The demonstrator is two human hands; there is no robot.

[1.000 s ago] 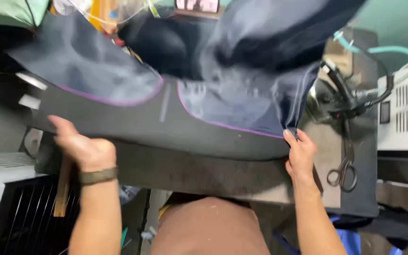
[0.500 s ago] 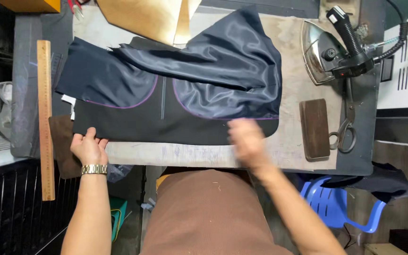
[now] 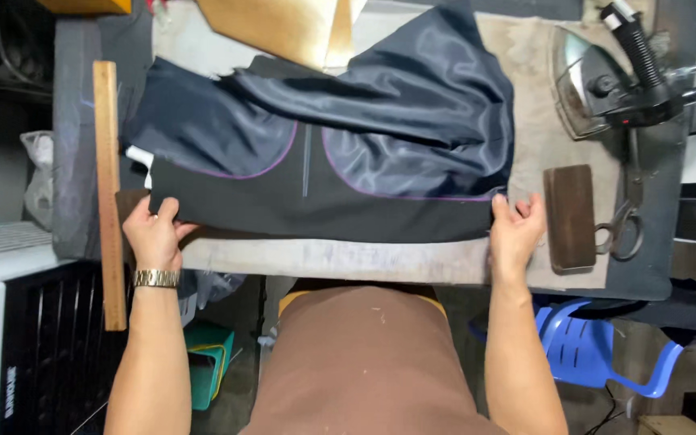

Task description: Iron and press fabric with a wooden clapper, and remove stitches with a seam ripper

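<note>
A dark navy garment point(image 3: 324, 161) with shiny lining and purple piping lies spread across a padded pressing table point(image 3: 348, 262). My left hand point(image 3: 153, 234), with a metal watch on the wrist, pinches the garment's lower left corner. My right hand point(image 3: 515, 229) grips the lower right corner at the hem. The hem is stretched straight between the two hands, close to the table's near edge.
A long wooden ruler point(image 3: 109, 193) lies along the left side. A steam iron point(image 3: 606, 76) rests at the top right, with a dark wooden block point(image 3: 570, 217) and scissors point(image 3: 623, 221) beside my right hand. A blue plastic chair point(image 3: 606, 354) stands below right.
My right hand has moved from the middle of the hem out to the right corner. The garment now lies flatter, with its hem pulled straight. My left hand stays at the left corner.
</note>
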